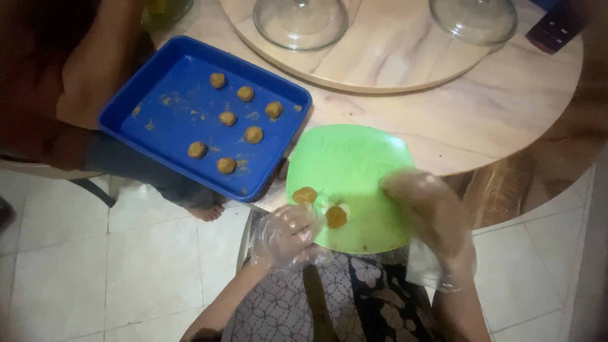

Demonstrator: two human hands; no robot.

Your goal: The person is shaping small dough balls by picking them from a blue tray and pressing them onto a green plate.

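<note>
Both my hands wear clear plastic gloves. My left hand [286, 236] grips the near left edge of a green square plate [354, 158], fingers curled at its rim. Two flattened brown dough pieces [304, 195] [336, 216] lie on that plate close to the left hand. My right hand [425, 206] rests over the plate's right side; it is blurred, and I cannot tell whether it holds anything. A blue rectangular tray [158, 136] to the left carries several small brown dough balls [228, 118].
The plate and tray sit on the edge of a round marble table [506, 107] with a turntable [392, 57] holding two glass domes [301, 22]. Another person's leg and bare foot [206, 212] stand left of the tray on white floor tiles.
</note>
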